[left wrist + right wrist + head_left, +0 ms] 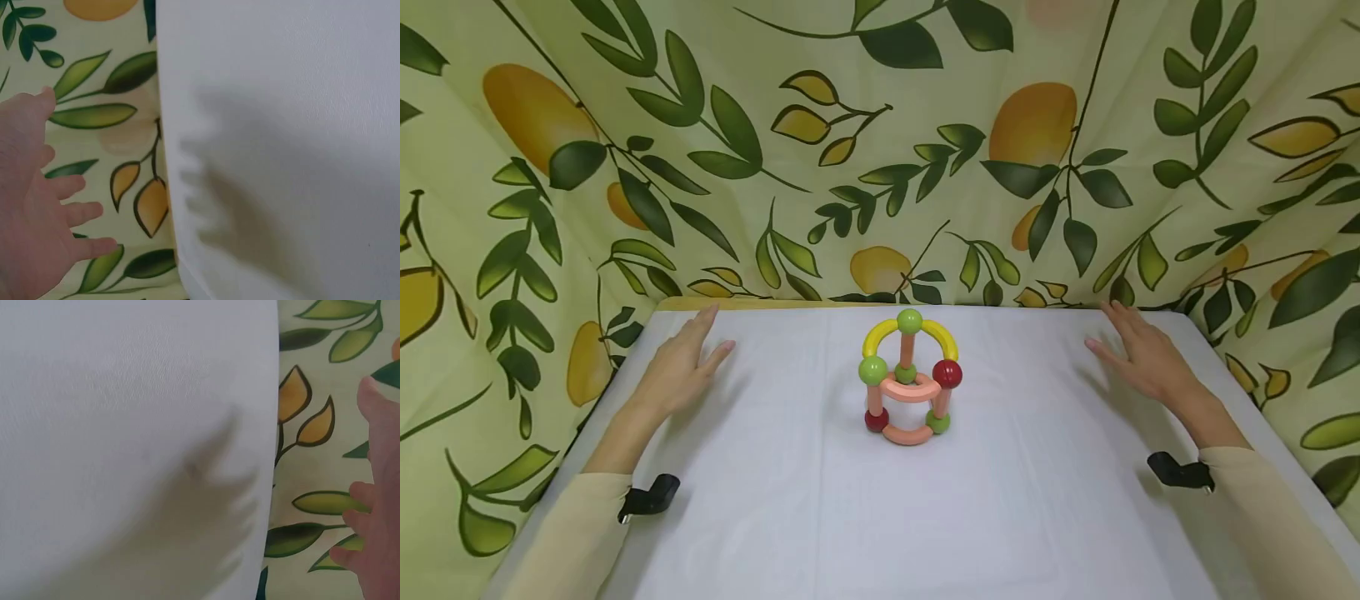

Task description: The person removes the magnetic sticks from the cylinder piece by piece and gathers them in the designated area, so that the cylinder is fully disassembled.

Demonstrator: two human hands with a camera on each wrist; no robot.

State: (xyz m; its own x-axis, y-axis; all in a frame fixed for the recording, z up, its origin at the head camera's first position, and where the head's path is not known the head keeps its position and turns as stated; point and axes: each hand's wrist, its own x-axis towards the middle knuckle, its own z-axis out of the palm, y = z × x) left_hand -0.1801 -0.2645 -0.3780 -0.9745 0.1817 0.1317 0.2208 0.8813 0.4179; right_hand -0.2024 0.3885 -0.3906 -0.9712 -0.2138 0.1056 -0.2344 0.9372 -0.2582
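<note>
A small structure of magnetic balls and rods stands upright on the white table. Curved pink rods form its two rings, straight pink rods rise between green and red balls, and a yellow arch of curved rods tops its back. To its left, my left hand hovers over the table, fingers extended, holding nothing. My right hand is held likewise on the other side, well apart from the structure. In the left wrist view the fingers are spread; the right wrist view shows partly visible fingers beside the table edge.
The white tabletop spreads under both arms, with hand shadows on it. A leaf-and-fruit patterned curtain surrounds the back and both sides. Black straps or mounts sit at both sleeve cuffs.
</note>
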